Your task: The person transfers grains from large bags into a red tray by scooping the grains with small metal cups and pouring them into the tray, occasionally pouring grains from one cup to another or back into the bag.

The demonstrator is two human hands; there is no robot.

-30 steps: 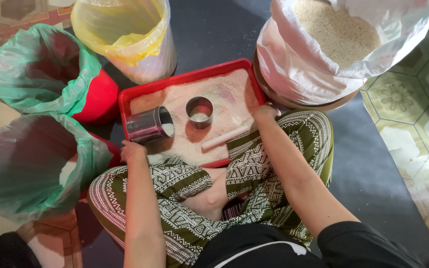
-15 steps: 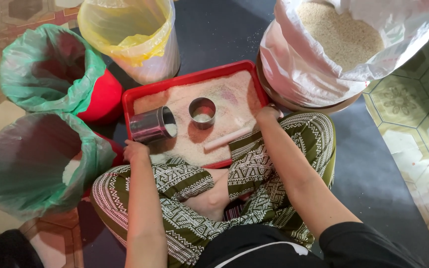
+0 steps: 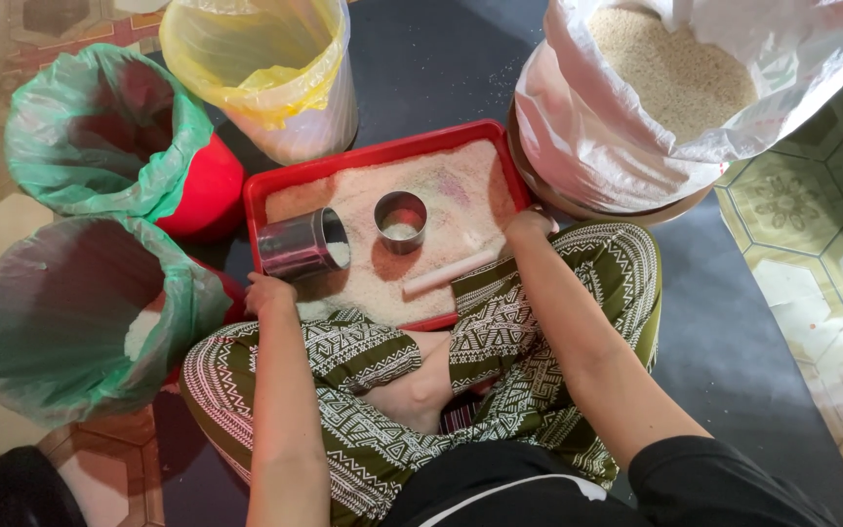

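A red rectangular tray point(image 3: 382, 153) rests on my crossed legs, spread with white rice. My left hand point(image 3: 267, 292) grips its near left corner. My right hand point(image 3: 529, 224) holds its right edge. In the rice a larger metal cup point(image 3: 297, 246) lies on its side just beyond my left hand, its mouth facing right. A smaller metal cup point(image 3: 400, 221) stands upright mid-tray with a little rice inside. A pale stick point(image 3: 449, 272) lies slantwise near the tray's front edge.
A big white sack of rice point(image 3: 675, 78) stands at the back right, touching the tray. A yellow-lined bucket point(image 3: 265, 68) is behind the tray. Two green-lined red buckets point(image 3: 100, 127) point(image 3: 70, 312) stand on the left, on dark mat and patterned tiles.
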